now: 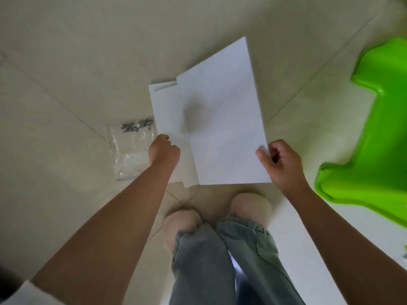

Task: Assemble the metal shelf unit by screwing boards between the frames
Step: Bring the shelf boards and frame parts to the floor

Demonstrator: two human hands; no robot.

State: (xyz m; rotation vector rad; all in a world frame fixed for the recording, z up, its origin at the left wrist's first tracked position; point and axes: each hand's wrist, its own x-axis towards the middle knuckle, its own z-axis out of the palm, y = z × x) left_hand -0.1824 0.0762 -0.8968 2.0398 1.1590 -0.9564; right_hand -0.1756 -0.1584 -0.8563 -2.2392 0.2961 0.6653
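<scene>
Right hand (279, 164) pinches the top white board (222, 119) at one corner, raised off the floor stack (167, 106); left hand (164, 151) grips the stack's edge; single-corner hold risks slipping; screw bag (130, 148) lies just beside, liable to scattering.

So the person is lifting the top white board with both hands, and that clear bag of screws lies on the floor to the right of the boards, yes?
Not quite. The head view shows the bag of screws on the floor to the left of the boards, beside the left hand. The rest holds: both hands, the right hand too, grip the top white board.
</scene>
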